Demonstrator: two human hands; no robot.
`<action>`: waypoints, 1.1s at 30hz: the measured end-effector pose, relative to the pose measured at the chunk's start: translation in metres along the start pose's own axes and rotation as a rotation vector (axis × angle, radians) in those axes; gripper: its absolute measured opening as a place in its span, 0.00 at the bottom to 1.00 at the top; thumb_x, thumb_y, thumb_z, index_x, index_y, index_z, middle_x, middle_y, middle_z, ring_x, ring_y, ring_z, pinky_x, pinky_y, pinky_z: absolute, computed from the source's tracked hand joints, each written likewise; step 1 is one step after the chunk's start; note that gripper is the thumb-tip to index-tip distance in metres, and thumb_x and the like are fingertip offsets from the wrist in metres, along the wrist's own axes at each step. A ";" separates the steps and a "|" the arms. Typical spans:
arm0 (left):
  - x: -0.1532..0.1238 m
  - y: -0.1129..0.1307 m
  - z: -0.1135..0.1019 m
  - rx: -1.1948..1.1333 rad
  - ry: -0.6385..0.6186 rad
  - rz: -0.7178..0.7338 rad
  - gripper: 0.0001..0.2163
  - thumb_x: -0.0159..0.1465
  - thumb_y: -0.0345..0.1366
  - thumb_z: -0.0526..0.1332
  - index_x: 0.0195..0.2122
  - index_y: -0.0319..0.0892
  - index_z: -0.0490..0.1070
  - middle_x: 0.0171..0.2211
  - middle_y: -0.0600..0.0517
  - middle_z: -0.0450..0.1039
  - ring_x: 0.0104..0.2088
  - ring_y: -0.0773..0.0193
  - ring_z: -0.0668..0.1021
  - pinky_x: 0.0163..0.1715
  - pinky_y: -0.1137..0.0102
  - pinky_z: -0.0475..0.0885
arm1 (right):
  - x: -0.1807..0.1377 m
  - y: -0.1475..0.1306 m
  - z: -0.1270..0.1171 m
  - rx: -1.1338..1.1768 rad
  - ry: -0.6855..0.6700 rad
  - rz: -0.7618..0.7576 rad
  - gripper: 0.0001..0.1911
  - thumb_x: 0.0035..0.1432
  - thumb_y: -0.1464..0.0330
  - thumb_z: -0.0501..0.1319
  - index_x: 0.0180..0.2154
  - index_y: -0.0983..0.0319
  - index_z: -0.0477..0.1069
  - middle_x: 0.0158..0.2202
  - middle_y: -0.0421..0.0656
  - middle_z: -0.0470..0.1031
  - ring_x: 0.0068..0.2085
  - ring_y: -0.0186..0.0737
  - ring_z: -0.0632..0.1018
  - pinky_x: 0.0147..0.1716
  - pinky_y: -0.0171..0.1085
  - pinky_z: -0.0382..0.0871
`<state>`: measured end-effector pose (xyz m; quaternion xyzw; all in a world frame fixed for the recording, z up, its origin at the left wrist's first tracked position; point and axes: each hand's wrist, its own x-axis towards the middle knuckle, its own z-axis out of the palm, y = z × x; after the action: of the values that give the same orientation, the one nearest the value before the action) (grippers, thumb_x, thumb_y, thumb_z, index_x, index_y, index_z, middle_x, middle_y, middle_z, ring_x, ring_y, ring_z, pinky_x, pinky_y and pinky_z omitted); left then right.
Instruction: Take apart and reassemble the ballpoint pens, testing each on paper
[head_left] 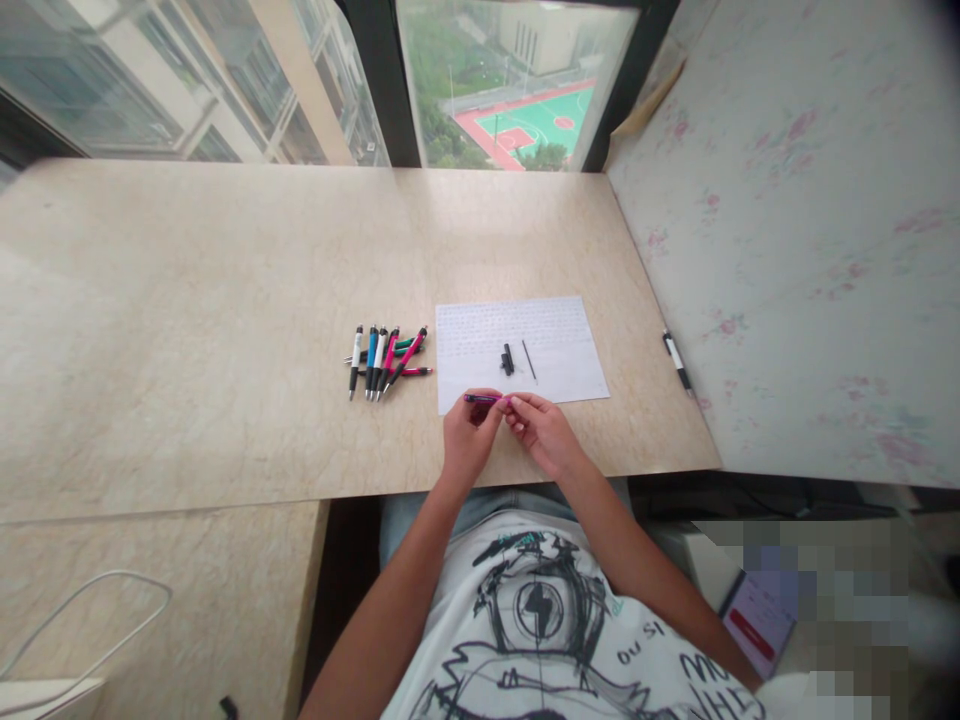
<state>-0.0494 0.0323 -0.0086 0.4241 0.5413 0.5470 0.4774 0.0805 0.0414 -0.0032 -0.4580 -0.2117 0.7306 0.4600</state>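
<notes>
Your left hand (470,435) and right hand (547,432) pinch the magenta-and-black pen barrel (481,398) between them, so a loose fingertip grip could drop it, and a nudged paper sheet (465,375) could roll the thin black refill (529,360) beyond your right hand.

Pink pen barrel (484,398), blk-ended, looks approx. horiz. btwn L hand (471,432) & R hand (547,435).

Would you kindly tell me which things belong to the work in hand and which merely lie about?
Likely part of the work:
pink pen, between left hand and right hand
black parts and thin rod on the paper
grouped pens, left of the paper

Likely just lying about:
white cable, lower left
lone pen by the wall, perhaps related
</notes>
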 end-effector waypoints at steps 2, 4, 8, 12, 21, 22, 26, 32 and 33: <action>0.000 0.001 0.000 0.009 0.030 -0.032 0.10 0.58 0.41 0.69 0.36 0.41 0.77 0.31 0.49 0.78 0.31 0.63 0.78 0.35 0.69 0.72 | 0.001 -0.002 -0.002 -0.065 0.022 -0.043 0.15 0.46 0.59 0.72 0.34 0.61 0.77 0.31 0.41 0.77 0.28 0.31 0.73 0.25 0.31 0.65; 0.001 0.002 -0.001 0.004 0.059 -0.075 0.12 0.59 0.43 0.68 0.37 0.40 0.76 0.30 0.50 0.77 0.30 0.64 0.77 0.34 0.69 0.72 | 0.004 -0.008 -0.006 -0.211 0.080 -0.142 0.15 0.50 0.57 0.69 0.33 0.61 0.76 0.29 0.40 0.76 0.27 0.32 0.72 0.26 0.32 0.65; 0.001 0.000 -0.003 -0.013 0.078 -0.100 0.13 0.59 0.45 0.67 0.37 0.39 0.76 0.29 0.50 0.77 0.29 0.66 0.76 0.32 0.70 0.71 | 0.021 -0.028 -0.020 -0.729 0.280 -0.488 0.15 0.57 0.56 0.63 0.30 0.61 0.75 0.28 0.43 0.77 0.30 0.38 0.74 0.33 0.38 0.69; -0.001 0.000 -0.005 -0.025 0.040 -0.077 0.13 0.58 0.45 0.68 0.37 0.40 0.76 0.27 0.51 0.76 0.28 0.66 0.76 0.30 0.71 0.71 | 0.045 -0.042 -0.028 -1.024 0.350 -0.611 0.17 0.60 0.55 0.59 0.34 0.61 0.77 0.33 0.48 0.80 0.35 0.44 0.77 0.36 0.42 0.71; -0.001 -0.004 -0.006 -0.048 -0.012 -0.068 0.13 0.59 0.44 0.68 0.37 0.40 0.74 0.27 0.52 0.75 0.27 0.67 0.76 0.31 0.71 0.71 | 0.035 -0.040 -0.015 -1.114 0.234 -0.680 0.15 0.65 0.61 0.55 0.39 0.62 0.78 0.36 0.48 0.80 0.35 0.41 0.78 0.36 0.40 0.72; -0.001 -0.006 -0.006 -0.046 -0.020 -0.067 0.13 0.58 0.44 0.68 0.37 0.40 0.74 0.27 0.52 0.75 0.27 0.67 0.76 0.31 0.71 0.71 | 0.028 -0.039 -0.012 -1.097 0.186 -0.693 0.14 0.65 0.62 0.55 0.39 0.61 0.77 0.37 0.47 0.80 0.35 0.40 0.78 0.36 0.40 0.72; -0.001 -0.011 -0.006 -0.044 -0.039 -0.060 0.14 0.58 0.46 0.67 0.37 0.40 0.74 0.29 0.52 0.76 0.28 0.66 0.77 0.31 0.70 0.71 | 0.002 -0.031 0.000 -1.087 -0.086 -0.710 0.08 0.62 0.67 0.59 0.41 0.60 0.76 0.38 0.45 0.78 0.33 0.37 0.77 0.30 0.35 0.71; -0.002 -0.007 -0.006 -0.028 -0.017 -0.076 0.14 0.59 0.47 0.67 0.35 0.40 0.74 0.29 0.51 0.76 0.28 0.65 0.75 0.30 0.71 0.70 | -0.011 -0.020 0.003 -1.148 -0.179 -0.754 0.12 0.59 0.73 0.60 0.44 0.59 0.74 0.41 0.45 0.75 0.34 0.36 0.76 0.28 0.34 0.71; -0.002 -0.006 -0.006 -0.028 -0.015 -0.076 0.14 0.59 0.47 0.67 0.35 0.40 0.74 0.29 0.51 0.76 0.28 0.65 0.76 0.30 0.71 0.70 | -0.010 -0.019 0.003 -1.164 -0.168 -0.763 0.11 0.59 0.73 0.60 0.44 0.59 0.74 0.41 0.45 0.75 0.35 0.37 0.76 0.29 0.34 0.71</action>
<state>-0.0550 0.0288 -0.0152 0.4006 0.5456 0.5327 0.5079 0.0887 0.0422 0.0172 -0.4654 -0.7494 0.3191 0.3464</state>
